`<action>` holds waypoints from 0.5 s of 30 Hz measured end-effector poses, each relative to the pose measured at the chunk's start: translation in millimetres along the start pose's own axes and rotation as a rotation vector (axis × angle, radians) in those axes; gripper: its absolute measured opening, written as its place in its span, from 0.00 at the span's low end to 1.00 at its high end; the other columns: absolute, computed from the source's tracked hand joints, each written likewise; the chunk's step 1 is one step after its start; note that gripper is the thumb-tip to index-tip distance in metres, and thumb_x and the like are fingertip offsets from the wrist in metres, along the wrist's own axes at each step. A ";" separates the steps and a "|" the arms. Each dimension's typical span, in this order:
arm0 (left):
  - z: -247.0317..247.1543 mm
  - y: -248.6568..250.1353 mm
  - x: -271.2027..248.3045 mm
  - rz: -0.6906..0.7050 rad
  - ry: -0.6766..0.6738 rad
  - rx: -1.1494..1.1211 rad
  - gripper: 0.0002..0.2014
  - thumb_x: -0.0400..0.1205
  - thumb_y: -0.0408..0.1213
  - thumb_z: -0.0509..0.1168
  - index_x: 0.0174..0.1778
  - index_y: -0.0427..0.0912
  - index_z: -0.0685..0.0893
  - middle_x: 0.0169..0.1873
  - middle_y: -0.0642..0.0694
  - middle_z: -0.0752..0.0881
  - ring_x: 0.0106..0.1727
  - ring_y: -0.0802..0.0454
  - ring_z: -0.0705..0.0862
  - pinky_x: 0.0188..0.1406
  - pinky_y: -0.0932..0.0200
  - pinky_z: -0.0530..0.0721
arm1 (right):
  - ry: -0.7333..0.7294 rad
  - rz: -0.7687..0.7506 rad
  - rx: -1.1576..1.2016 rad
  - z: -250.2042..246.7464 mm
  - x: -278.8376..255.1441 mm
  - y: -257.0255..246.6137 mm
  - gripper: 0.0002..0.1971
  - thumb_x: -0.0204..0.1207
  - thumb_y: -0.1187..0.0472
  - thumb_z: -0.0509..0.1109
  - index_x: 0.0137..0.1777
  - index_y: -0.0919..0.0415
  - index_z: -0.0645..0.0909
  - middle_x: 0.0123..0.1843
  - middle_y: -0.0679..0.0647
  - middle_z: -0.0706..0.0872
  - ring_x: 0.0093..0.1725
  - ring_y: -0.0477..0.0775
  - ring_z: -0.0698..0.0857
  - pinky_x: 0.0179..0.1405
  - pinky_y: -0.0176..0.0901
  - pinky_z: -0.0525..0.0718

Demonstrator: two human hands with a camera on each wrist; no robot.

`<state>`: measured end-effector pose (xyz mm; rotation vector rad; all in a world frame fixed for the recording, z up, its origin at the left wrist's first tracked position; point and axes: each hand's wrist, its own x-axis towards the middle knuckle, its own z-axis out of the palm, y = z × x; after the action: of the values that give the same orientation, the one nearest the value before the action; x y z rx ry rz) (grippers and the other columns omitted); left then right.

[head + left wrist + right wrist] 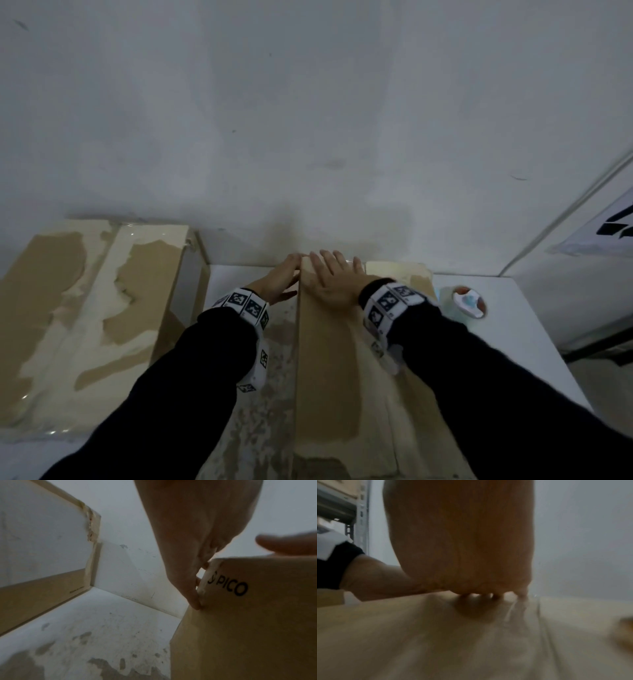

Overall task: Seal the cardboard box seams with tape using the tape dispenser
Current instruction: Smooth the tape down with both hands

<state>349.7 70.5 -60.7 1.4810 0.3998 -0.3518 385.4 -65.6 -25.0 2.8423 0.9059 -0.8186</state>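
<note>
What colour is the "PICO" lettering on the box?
Black, on the cardboard box; clearest in the left wrist view.

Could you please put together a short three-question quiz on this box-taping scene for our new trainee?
1. True or false: the right hand lies flat, fingers straight, on top of the cardboard box.
2. Where is the left hand? A) on the tape roll B) against the box's left side near its far corner C) on the second box
3. Fill in: the tape roll sits on the table to the ____ of the box.

Key
1. True
2. B; its fingertips touch the corner by the PICO print.
3. right
</note>
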 end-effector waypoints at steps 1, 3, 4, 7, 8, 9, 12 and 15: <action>-2.6 -1.7 0.9 0.003 0.006 -0.020 0.17 0.87 0.52 0.45 0.60 0.54 0.77 0.64 0.55 0.77 0.67 0.55 0.74 0.73 0.50 0.67 | 0.037 0.008 0.006 7.5 2.8 -3.3 0.34 0.85 0.39 0.41 0.85 0.52 0.37 0.87 0.52 0.39 0.85 0.57 0.39 0.81 0.65 0.38; -6.2 -9.7 1.0 0.058 -0.020 0.041 0.15 0.87 0.50 0.47 0.63 0.53 0.75 0.69 0.52 0.76 0.69 0.54 0.74 0.70 0.50 0.67 | 0.072 0.004 0.021 15.7 2.3 -2.6 0.34 0.85 0.39 0.42 0.85 0.52 0.37 0.87 0.52 0.38 0.85 0.57 0.37 0.81 0.65 0.37; -6.2 -13.9 0.1 0.094 -0.026 0.095 0.16 0.87 0.49 0.48 0.67 0.51 0.72 0.70 0.50 0.75 0.70 0.53 0.73 0.68 0.51 0.69 | 0.075 -0.002 0.024 16.3 0.6 -0.3 0.34 0.85 0.39 0.42 0.85 0.52 0.36 0.87 0.52 0.38 0.85 0.56 0.37 0.81 0.64 0.37; -2.9 -17.2 -2.1 0.141 0.006 0.165 0.18 0.88 0.42 0.47 0.73 0.42 0.66 0.67 0.46 0.75 0.68 0.51 0.74 0.63 0.56 0.72 | 0.086 -0.010 0.021 16.2 0.1 5.0 0.34 0.84 0.38 0.42 0.85 0.51 0.35 0.87 0.52 0.35 0.85 0.56 0.35 0.81 0.64 0.36; -3.4 -15.7 -1.2 0.160 0.012 0.191 0.18 0.89 0.39 0.47 0.73 0.40 0.66 0.65 0.47 0.75 0.66 0.53 0.74 0.64 0.57 0.73 | 0.089 -0.010 0.018 16.8 0.4 4.9 0.35 0.84 0.38 0.42 0.85 0.51 0.35 0.86 0.52 0.34 0.85 0.56 0.35 0.81 0.64 0.36; -6.2 -14.4 -0.2 0.164 0.001 0.195 0.17 0.89 0.38 0.47 0.72 0.41 0.68 0.64 0.49 0.75 0.64 0.55 0.74 0.66 0.57 0.72 | 0.089 -0.012 0.019 18.1 0.7 4.3 0.35 0.84 0.38 0.41 0.85 0.52 0.34 0.86 0.52 0.33 0.85 0.56 0.35 0.80 0.64 0.36; -10.4 -10.1 1.4 0.052 -0.004 0.010 0.14 0.88 0.46 0.48 0.59 0.53 0.78 0.58 0.57 0.79 0.63 0.55 0.76 0.68 0.52 0.66 | 0.082 -0.018 0.021 19.1 1.2 4.6 0.35 0.84 0.37 0.41 0.84 0.52 0.33 0.86 0.52 0.32 0.85 0.56 0.34 0.81 0.64 0.35; -6.4 -15.9 4.5 0.073 0.010 0.005 0.17 0.84 0.58 0.51 0.60 0.56 0.76 0.62 0.57 0.79 0.67 0.55 0.75 0.71 0.46 0.66 | 0.098 -0.021 0.016 18.5 0.4 4.7 0.35 0.84 0.38 0.41 0.84 0.52 0.34 0.87 0.52 0.36 0.85 0.57 0.36 0.81 0.65 0.37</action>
<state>346.1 76.0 -77.2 1.4987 0.3523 -0.2877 379.5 -72.9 -41.5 2.9143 0.9461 -0.6972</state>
